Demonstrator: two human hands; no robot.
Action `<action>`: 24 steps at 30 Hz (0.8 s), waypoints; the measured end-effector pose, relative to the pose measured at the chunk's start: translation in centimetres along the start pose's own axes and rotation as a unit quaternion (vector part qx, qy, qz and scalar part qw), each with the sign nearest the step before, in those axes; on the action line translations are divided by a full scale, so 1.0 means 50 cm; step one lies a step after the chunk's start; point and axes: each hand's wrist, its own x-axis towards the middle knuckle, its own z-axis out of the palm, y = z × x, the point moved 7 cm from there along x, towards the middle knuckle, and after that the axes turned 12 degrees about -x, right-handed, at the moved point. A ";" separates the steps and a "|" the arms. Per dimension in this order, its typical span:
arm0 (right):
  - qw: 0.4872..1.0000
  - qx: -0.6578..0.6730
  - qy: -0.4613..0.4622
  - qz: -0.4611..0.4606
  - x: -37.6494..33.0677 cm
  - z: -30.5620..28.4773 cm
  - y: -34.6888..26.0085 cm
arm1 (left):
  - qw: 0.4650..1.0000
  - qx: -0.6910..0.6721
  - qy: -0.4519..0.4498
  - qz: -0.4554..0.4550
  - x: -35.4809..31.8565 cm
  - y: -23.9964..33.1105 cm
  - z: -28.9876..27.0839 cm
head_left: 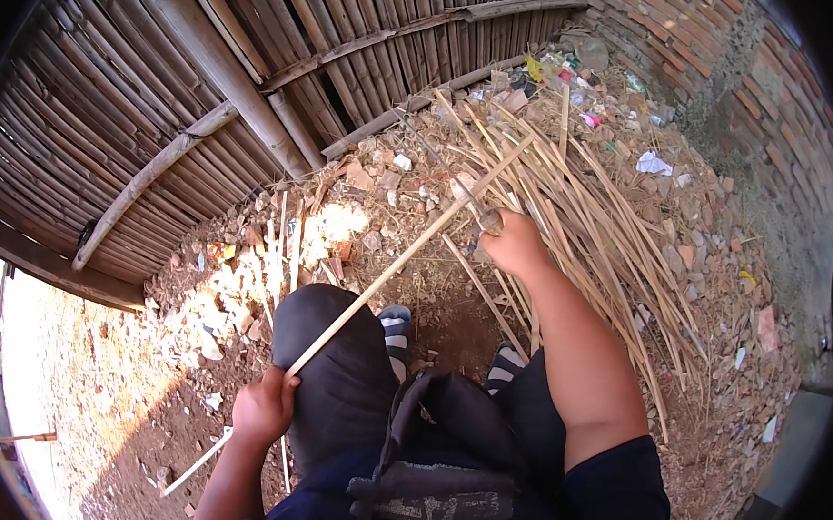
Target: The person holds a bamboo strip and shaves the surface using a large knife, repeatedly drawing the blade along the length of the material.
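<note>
My left hand [264,405] is closed round a long pale bamboo strip [407,257] beside my left knee. The strip slants up and away to the right, crossing above my thigh. Past my left wrist, a pale length in line with it looks like its lower end. In my right hand [516,245] is the rounded handle of a knife [489,223]. Its thin, dark blade points far left and passes close to the strip; whether they touch I cannot tell. Beyond my right hand lies a loose pile of bamboo strips [590,228].
A bamboo-slat wall [335,26] curves along the far left, and a brick wall [778,120] stands at the right. Stones, brick bits and litter [580,89] cover the ground. My sandalled feet [396,335] are below. More strips stand near sunlit rubble [233,296].
</note>
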 end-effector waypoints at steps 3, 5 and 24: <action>0.999 -0.034 0.002 -0.021 -0.015 -0.021 -0.029 | 1.000 0.023 0.000 -0.006 -0.003 0.001 -0.006; 0.997 -0.069 -0.015 -0.035 -0.037 -0.019 -0.062 | 1.000 0.022 0.001 0.004 -0.005 0.000 -0.001; 0.956 -0.179 0.011 -0.231 -0.073 -0.015 -0.161 | 0.988 -0.141 -0.057 0.016 0.018 -0.005 -0.027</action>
